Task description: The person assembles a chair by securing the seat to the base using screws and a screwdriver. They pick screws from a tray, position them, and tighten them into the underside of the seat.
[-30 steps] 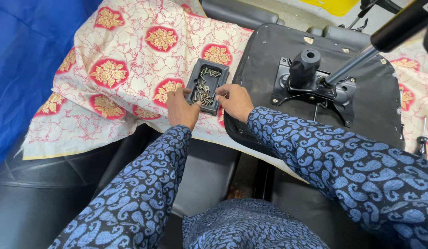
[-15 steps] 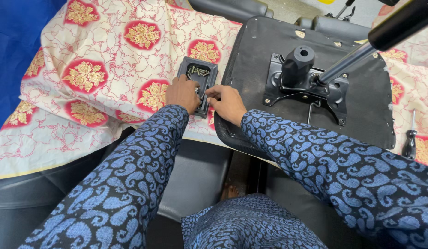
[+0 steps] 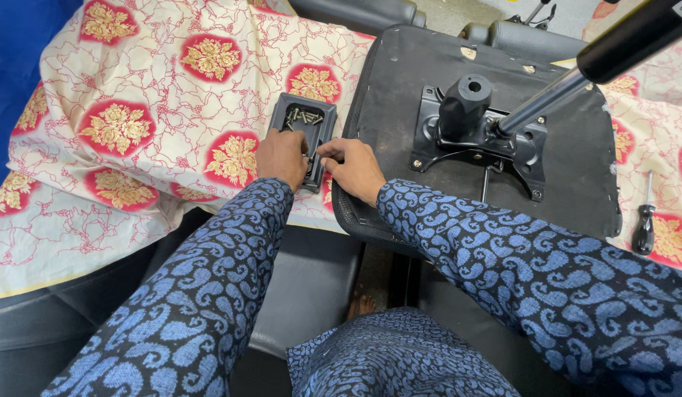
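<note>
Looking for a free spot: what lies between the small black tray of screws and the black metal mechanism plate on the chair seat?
In the head view, only the right hand and bare seat underside lie between tray and plate.

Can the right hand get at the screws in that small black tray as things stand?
Probably yes. The right hand already rests at the tray edge, and the screws lie uncovered at its far end; the left hand covers only the near part.

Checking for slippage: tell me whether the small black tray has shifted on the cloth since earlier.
No. The small black tray sits by the same red flower patches of the cloth.
</note>
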